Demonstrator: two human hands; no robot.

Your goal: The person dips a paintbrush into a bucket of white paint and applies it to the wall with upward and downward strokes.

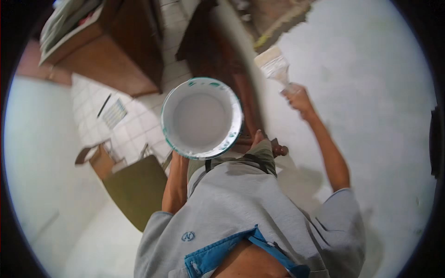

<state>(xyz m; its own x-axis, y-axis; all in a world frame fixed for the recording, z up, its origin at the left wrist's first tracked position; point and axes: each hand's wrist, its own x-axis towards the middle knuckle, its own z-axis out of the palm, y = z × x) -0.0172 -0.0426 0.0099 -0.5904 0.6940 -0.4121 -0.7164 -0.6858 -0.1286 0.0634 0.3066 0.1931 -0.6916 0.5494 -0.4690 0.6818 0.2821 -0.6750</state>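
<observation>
Grip: right hand (298, 98) closed round the handle of a wide paintbrush (273, 65), fingers wrapped tight; left hand (180, 160) under the bucket (202, 117), mostly hidden by it, so cannot tell how its fingers sit.
Brush axis: long axis runs from the fist up and to the picture's left; bristles point up-left, pale with white paint, tips at or just off the wall (371, 92), contact unclear.
Brush place: raised at arm's reach, right of the bucket, above the person's right forearm.
Bucket: round, white inside with teal smears on the rim, open mouth facing the camera, whitish paint in the bottom; held in front of the chest, left of the brush, apart from it.
Wall: pale, freshly white on the right; bare brownish patch (278, 16) at the top just above the bristles.
Room: white tiled floor (139, 111) far below, wooden cabinet (111, 51) upper left, dark wooden door frame (222, 60) behind the bucket, olive-green board (139, 190) lower left.
Person: grey T-shirt (241, 204), feet on a dark step (273, 148).
</observation>
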